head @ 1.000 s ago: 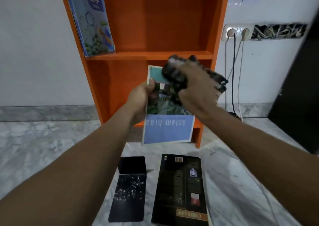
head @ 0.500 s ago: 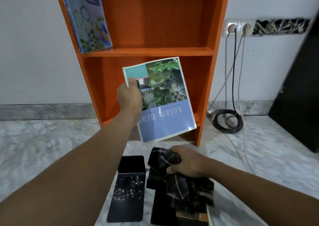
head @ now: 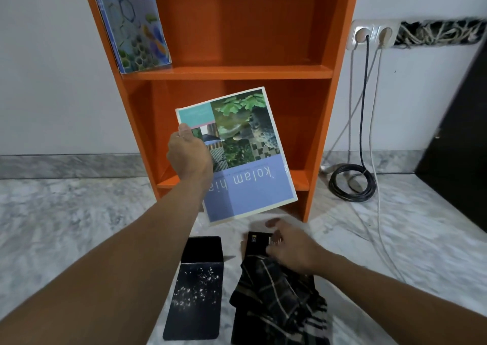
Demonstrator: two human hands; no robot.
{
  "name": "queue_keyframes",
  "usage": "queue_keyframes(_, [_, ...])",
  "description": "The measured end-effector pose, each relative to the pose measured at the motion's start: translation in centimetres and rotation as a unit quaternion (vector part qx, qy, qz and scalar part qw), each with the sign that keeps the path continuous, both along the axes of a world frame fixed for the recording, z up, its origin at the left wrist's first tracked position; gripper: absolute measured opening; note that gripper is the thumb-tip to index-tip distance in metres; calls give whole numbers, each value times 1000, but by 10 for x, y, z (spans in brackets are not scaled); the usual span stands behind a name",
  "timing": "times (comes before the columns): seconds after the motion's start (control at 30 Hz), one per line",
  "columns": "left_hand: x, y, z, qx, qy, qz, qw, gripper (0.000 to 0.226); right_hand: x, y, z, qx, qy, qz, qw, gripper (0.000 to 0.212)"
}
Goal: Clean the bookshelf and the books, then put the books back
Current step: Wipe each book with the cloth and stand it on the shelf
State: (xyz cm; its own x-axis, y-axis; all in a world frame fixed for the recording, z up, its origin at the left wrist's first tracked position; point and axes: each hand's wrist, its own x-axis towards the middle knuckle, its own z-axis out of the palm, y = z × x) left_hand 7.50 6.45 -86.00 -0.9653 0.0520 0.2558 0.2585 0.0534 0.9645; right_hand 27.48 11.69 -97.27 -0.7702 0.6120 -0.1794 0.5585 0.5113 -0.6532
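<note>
1 blue book (head: 137, 28) leans on the upper board of the orange bookshelf (head: 237, 72). The left hand (head: 188, 155) pinches the kolam book (head: 250, 165), thumb on its cover, before the lower bay: long axis near upright, title upside down. The right hand (head: 292, 250), fingers loosely spread, hovers above the plaid cloth (head: 276, 297).

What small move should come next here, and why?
Probably lift the kolam hias book onto a shelf of the orange bookshelf, perhaps beside the blue book leaning at the upper left. The left hand grips it in front of the lower compartment, while the checked cloth lies on a black book under the open right hand, so wiping looks finished.
</note>
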Motion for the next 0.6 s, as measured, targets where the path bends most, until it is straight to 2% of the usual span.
queue_keyframes(0.03, [0,0,0,7,-7,7,1000,42,-3,0,10,-77,73,-48,993,44])
queue_keyframes(0.07, [-2,1,0,14,-21,11,1000,42,-6,0,22,-168,146,-78,972,40])
queue_keyframes(0.17, [-5,0,1,58,-89,10,994,41,-16,-4,55,-396,289,-80,868,33])
queue_keyframes(0.23, [-3,-1,4,96,-138,-7,986,38,-25,-7,70,-454,372,-130,799,25])
queue_keyframes(0.27, [0,-3,5,107,-165,-28,980,37,-30,-8,77,-451,414,-165,773,22])
queue_keyframes(0.3, [0,-3,4,100,-198,-45,974,37,-34,-7,85,-423,444,-191,766,21])
queue_keyframes(0.33, [2,-7,4,105,-236,-59,964,37,-37,-6,96,-373,459,-201,781,20])
queue_keyframes(0.37, [-1,-9,3,99,-263,-70,957,38,-38,-4,108,-306,458,-198,811,20])
queue_keyframes(0.43, [-12,-14,3,31,-247,-70,966,44,-35,2,140,-158,440,-176,866,26])
queue_keyframes(0.5, [-17,-23,7,-85,-163,-53,982,59,-32,12,171,-10,392,-153,907,30])
queue_keyframes(0.57, [-18,-36,13,-208,7,-53,977,86,-31,15,199,141,309,-120,933,22])
queue_keyframes(0.6, [-20,-41,14,-245,107,-74,961,99,-32,14,212,192,271,-96,938,21])
